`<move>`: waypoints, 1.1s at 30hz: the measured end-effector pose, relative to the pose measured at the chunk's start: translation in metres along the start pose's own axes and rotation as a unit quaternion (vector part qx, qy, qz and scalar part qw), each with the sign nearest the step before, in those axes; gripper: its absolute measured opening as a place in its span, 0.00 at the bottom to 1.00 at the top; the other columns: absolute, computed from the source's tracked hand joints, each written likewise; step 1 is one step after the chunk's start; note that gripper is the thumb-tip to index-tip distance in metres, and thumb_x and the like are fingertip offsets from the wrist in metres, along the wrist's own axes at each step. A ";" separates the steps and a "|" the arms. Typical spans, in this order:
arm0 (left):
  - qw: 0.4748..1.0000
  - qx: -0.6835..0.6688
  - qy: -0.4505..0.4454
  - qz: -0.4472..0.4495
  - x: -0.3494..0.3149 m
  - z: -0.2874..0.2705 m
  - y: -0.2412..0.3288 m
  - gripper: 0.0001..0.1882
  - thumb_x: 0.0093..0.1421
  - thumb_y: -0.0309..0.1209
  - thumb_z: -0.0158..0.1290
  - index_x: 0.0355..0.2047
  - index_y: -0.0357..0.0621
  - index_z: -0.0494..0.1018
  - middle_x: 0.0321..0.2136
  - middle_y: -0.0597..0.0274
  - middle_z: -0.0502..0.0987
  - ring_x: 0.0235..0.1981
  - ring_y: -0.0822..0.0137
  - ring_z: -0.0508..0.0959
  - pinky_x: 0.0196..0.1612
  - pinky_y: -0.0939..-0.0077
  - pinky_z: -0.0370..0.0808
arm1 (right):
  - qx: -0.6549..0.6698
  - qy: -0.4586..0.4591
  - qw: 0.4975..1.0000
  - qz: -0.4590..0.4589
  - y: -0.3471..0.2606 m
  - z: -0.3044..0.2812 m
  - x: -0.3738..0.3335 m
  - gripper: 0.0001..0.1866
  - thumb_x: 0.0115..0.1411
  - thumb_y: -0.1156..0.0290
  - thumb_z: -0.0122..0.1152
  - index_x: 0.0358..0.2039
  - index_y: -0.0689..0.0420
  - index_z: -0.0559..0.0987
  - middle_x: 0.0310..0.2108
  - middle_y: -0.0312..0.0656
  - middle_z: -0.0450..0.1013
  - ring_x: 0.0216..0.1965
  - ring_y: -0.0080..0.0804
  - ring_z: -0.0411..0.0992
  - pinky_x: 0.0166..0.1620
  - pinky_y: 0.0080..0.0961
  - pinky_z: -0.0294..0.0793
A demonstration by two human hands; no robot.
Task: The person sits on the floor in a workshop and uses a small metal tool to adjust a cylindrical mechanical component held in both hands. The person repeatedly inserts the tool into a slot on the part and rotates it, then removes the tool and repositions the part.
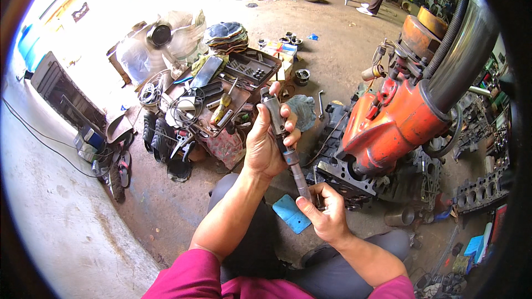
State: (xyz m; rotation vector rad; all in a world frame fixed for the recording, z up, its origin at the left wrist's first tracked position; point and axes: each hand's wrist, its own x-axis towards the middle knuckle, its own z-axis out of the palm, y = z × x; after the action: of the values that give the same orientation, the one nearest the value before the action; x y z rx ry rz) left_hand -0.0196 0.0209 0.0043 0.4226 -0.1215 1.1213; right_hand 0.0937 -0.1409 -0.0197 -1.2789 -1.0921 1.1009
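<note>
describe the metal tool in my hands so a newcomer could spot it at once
Start at the large orange machine on the right, then look left to your left hand and right hand. The cylindrical metal tool slants between them, upper part in the left, lower end in the right. Unlike the yellow-handled screwdriver beyond, it is grey, with a bluish collar near its middle.
</note>
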 end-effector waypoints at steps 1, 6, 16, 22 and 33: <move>1.000 0.004 0.004 0.004 0.000 -0.001 0.000 0.32 0.69 0.49 0.44 0.69 0.54 0.52 0.35 0.67 0.66 0.29 0.74 0.63 0.26 0.83 0.67 | 0.002 0.004 1.000 0.000 0.002 0.001 0.000 0.13 0.60 0.64 0.69 0.32 0.58 0.75 0.23 0.26 0.66 0.25 0.13 0.60 0.28 0.15 0.60; 0.999 -0.020 -0.025 -0.003 0.003 -0.005 0.001 0.31 0.69 0.49 0.44 0.68 0.56 0.53 0.36 0.66 0.69 0.32 0.73 0.69 0.27 0.80 0.69 | 0.051 0.006 0.998 0.026 0.009 0.004 -0.001 0.13 0.60 0.63 0.68 0.31 0.58 0.75 0.23 0.27 0.66 0.25 0.14 0.60 0.28 0.15 0.61; 0.995 -0.095 -0.022 -0.025 0.003 -0.006 -0.002 0.30 0.69 0.49 0.44 0.65 0.46 0.58 0.34 0.65 0.67 0.31 0.74 0.64 0.26 0.83 0.66 | 0.320 -0.099 0.936 0.113 0.012 0.002 -0.006 0.14 0.70 0.60 0.51 0.36 0.58 0.73 0.25 0.34 0.66 0.21 0.18 0.62 0.26 0.17 0.62; 0.990 -0.120 -0.050 -0.047 0.002 0.001 -0.001 0.32 0.68 0.51 0.44 0.66 0.49 0.56 0.33 0.67 0.68 0.30 0.74 0.65 0.26 0.83 0.66 | 0.414 -0.176 0.877 0.166 0.009 0.002 -0.007 0.23 0.71 0.50 0.41 0.40 0.59 0.74 0.28 0.38 0.66 0.21 0.26 0.62 0.29 0.26 0.61; 0.988 -0.138 -0.051 -0.042 0.002 0.002 0.000 0.32 0.68 0.50 0.46 0.66 0.45 0.57 0.32 0.65 0.65 0.29 0.73 0.63 0.25 0.82 0.66 | 0.458 -0.210 0.843 0.188 0.009 0.007 -0.005 0.26 0.72 0.47 0.39 0.36 0.57 0.76 0.26 0.37 0.64 0.19 0.25 0.59 0.28 0.26 0.58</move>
State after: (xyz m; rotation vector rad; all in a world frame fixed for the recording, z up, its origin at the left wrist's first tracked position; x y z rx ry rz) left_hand -0.0190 0.0214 0.0072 0.2338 -0.3420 0.9828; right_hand 0.0863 -0.1453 -0.0288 -0.4724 -0.4490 1.9538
